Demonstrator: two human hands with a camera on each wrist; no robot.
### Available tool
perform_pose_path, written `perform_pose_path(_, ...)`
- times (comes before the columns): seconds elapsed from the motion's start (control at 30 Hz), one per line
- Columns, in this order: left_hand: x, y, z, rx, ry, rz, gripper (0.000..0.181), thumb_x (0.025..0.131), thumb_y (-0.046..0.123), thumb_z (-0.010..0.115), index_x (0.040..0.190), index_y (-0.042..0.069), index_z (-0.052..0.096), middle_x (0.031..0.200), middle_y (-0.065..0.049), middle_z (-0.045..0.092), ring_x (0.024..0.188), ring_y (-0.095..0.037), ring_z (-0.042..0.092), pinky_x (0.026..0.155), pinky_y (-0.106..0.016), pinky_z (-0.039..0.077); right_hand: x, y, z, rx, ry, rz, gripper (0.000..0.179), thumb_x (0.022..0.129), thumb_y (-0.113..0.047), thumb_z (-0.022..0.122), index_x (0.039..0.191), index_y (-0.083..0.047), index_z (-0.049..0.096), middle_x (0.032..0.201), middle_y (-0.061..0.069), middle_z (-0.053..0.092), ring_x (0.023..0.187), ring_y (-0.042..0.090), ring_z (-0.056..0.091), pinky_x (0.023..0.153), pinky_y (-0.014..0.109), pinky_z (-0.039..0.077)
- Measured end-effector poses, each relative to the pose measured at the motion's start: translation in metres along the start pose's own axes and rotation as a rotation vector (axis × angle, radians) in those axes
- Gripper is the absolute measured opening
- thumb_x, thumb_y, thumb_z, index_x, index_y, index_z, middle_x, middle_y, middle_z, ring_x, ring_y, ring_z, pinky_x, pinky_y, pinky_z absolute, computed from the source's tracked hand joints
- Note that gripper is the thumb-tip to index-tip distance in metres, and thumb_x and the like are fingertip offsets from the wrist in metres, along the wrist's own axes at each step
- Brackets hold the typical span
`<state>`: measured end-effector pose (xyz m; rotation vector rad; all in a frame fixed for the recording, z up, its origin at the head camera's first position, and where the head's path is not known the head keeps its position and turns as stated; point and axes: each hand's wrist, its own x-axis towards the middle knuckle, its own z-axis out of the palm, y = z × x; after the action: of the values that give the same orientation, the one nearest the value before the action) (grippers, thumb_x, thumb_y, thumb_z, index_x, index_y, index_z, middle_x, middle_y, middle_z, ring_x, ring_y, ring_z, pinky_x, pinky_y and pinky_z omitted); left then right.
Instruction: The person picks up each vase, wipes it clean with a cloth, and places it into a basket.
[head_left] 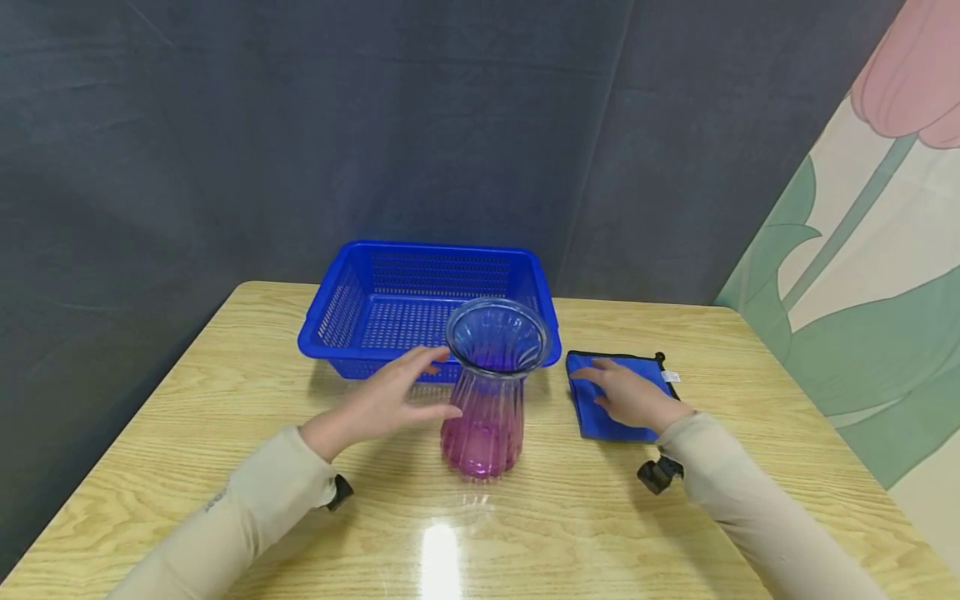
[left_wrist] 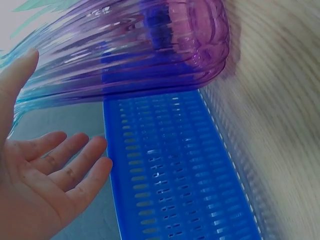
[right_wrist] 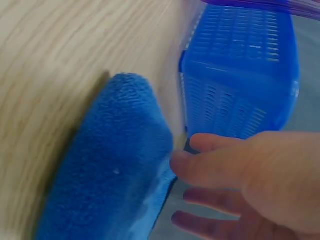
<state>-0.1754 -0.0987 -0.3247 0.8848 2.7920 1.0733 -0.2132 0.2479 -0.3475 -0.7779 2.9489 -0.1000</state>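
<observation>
A ribbed glass vase, clear bluish at its flared rim and pink toward the base, stands upright on the table. My left hand is at its left side, fingers spread and thumb apart; in the left wrist view the palm faces the vase with nothing in it. My right hand hovers over a folded blue cloth with black edging and a white tag. In the right wrist view the fingers are loosely bent beside the plush cloth, holding nothing.
Behind the vase sits a blue perforated plastic basket, its front right corner partly hidden by the vase's rim. All of it stands on a light wood table. A dark curtain hangs behind, and a tulip-patterned cloth is at the right.
</observation>
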Motion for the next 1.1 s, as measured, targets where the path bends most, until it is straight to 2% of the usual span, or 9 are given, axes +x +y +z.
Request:
perform_pose_path(0.33,0.002,0.001,0.007,-0.007,-0.007,-0.021,0.079,0.080,0.045,0.070,0.142,0.010,0.036,0.136,-0.009,0.049,0.119,-0.027,0.055,0.100,-0.050,0.047,0.008,0.001,0.013,-0.069,-0.008,-0.005,0.039,0.086,0.003,0.059,0.124,-0.008,0.058,0.128,0.038,0.047,0.108,0.051,0.055,0.089,0.058,0.050)
perform_pose_path(0.7,0.003,0.001,0.013,-0.024,-0.006,-0.026,0.076,0.080,0.045,0.069,0.140,0.011,0.038,0.134,-0.007,0.051,0.117,-0.026,0.056,0.098,-0.050,0.048,0.013,-0.002,0.014,-0.069,-0.156,0.123,0.039,0.093,-0.002,0.050,0.129,-0.015,0.055,0.141,0.032,0.038,0.124,0.053,0.041,0.098,0.069,0.036)
perform_pose_path(0.87,0.002,0.002,0.016,-0.017,-0.031,-0.034,0.074,0.079,0.046,0.070,0.139,0.014,0.040,0.137,-0.006,0.050,0.121,-0.026,0.053,0.102,-0.049,0.045,0.014,-0.003,0.017,-0.079,-0.154,0.146,0.035,0.093,-0.003,0.050,0.126,-0.015,0.056,0.141,0.031,0.038,0.125,0.052,0.041,0.099,0.069,0.036)
perform_pose_path(0.93,0.002,0.002,0.017,-0.007,-0.038,-0.017,0.075,0.079,0.045,0.070,0.139,0.012,0.040,0.138,-0.008,0.049,0.122,-0.027,0.052,0.104,-0.050,0.044,0.014,-0.002,0.018,-0.073,-0.150,0.155,0.034,0.093,-0.003,0.050,0.124,-0.015,0.057,0.141,0.031,0.039,0.125,0.052,0.041,0.100,0.069,0.036)
perform_pose_path(1.1,0.003,0.001,0.020,-0.018,-0.044,-0.003,0.076,0.079,0.044,0.070,0.140,0.010,0.040,0.140,-0.010,0.048,0.121,-0.027,0.054,0.105,-0.049,0.043,0.014,0.000,0.019,-0.081,-0.100,0.133,0.025,0.091,-0.006,0.056,0.115,-0.014,0.060,0.135,0.031,0.045,0.118,0.050,0.049,0.097,0.064,0.043)
